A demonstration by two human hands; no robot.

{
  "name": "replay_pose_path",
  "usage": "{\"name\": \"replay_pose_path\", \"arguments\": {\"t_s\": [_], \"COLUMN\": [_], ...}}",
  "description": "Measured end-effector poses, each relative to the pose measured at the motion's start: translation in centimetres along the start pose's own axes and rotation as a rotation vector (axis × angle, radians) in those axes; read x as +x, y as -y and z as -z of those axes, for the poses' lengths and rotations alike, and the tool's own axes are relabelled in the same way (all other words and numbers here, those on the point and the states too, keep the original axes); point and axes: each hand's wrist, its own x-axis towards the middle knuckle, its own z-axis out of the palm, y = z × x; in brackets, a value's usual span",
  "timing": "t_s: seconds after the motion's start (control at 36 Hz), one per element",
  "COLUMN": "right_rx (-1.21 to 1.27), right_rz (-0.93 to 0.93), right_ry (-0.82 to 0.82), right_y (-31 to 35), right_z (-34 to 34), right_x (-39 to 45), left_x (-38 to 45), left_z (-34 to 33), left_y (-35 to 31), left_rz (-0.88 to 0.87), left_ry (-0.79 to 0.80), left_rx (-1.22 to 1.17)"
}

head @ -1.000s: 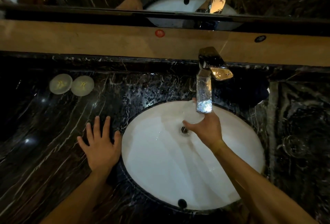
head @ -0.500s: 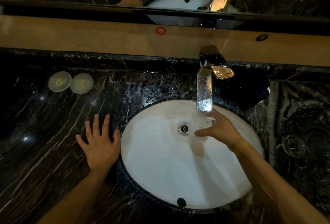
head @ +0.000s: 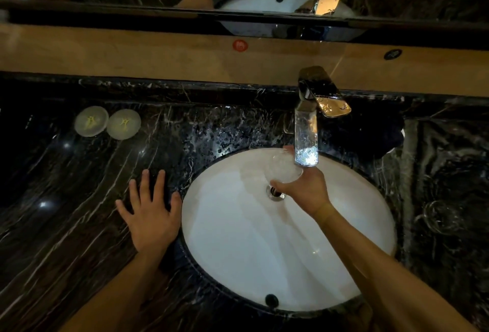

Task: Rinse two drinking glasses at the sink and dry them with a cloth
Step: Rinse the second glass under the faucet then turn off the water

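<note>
Right hand (head: 307, 191) grips a glass (head: 284, 170) under the tap (head: 317, 93) — left hand (head: 150, 215) flat.

Single head-worn view, steeply down and forward, close over the sink (head: 238, 252) and dark marble counter (head: 66, 226).

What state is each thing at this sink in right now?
Faucet: on, water running.
Glass: held tilted beside the stream.
Right hand: gripping the glass.
Left hand: flat on the counter, empty.
Second glass: standing on the counter, right of the basin.
Two round lids: lying flat, side by side.
</note>
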Motion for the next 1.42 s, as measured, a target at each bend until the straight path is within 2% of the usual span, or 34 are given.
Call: {"name": "replay_pose_path", "arguments": {"t_s": [0.11,0.19,0.31,0.42,0.53,0.64,0.75,0.86,1.03,1.14,1.28,1.42], "right_rx": [-0.192,-0.229,-0.332,-0.361,-0.241,0.004,0.284,0.305,0.054,-0.056,-0.044,0.128], "right_rz": [0.06,0.152,0.157,0.049,-0.062,-0.13,-0.123,-0.081,-0.005,0.037,0.028,-0.032], "right_ry": [-0.164,-0.271,-0.281,-0.118,0.157,0.33,0.385,0.282,-0.038,-0.182,-0.147,0.09], "right_y": [0.4,0.5,0.6,0.7,0.8,-0.1,-0.7,-0.3,0.3,0.3,-0.2,-1.2], "right_z": [0.2,0.4,1.3,3.2,4.8,4.6,3.1,1.5,-0.5,0.0,2.0,4.0], "right_x": [-0.5,-1.1,-1.4,-1.3,-0.8,-0.2,0.0,0.0,-0.2,-0.5,-0.5,-0.3], "left_x": [0.0,0.0,0.0,0.0,0.0,-0.1,-0.1,-0.1,-0.1,-0.1,-0.1,-0.1], "left_z": [0.0,-0.1,-0.2,-0.2,-0.2,-0.1,0.0,0.1,0.1,0.1,0.0,0.0], "left_y": [0.0,0.1,0.1,0.1,0.0,0.1,-0.2,-0.2,-0.1,-0.1,-0.1,0.0], "left_rz": [-0.002,0.001,0.0,-0.002,-0.002,-0.003,-0.002,-0.002,-0.007,-0.007,-0.01,-0.016], "left_ry": [-0.001,-0.001,-0.006,-0.007,-0.003,-0.013,-0.013,-0.016,-0.02,-0.021,-0.019,-0.028], "left_rx": [-0.002,0.005,0.002,0.008,-0.007,-0.003,-0.008,-0.012,-0.013,-0.015,-0.006,-0.014]}}
